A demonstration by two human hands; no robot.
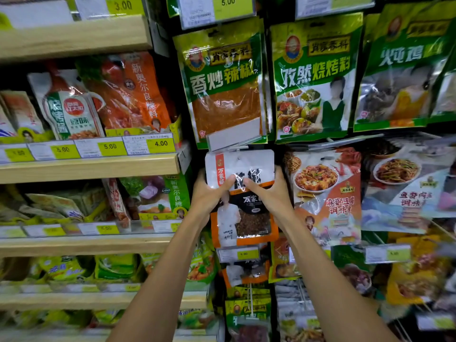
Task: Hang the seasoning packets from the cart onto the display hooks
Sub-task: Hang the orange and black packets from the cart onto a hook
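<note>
The left hand (207, 193) and right hand (269, 191) grip the glossy white, black and orange seasoning packet (246, 218) between them, thumbs across its front. Its top edge sits just below the grey-tagged metal display hook (234, 134). Above hangs a green chilli-powder packet (224, 82); left of the hands are pale wooden shelves (86, 166).

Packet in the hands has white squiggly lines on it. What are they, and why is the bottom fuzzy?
Head view: the squiggles are light glaring off the shiny packet. Also in the head view, the low shelf and the corners are blurred, while the middle is sharper.
</note>
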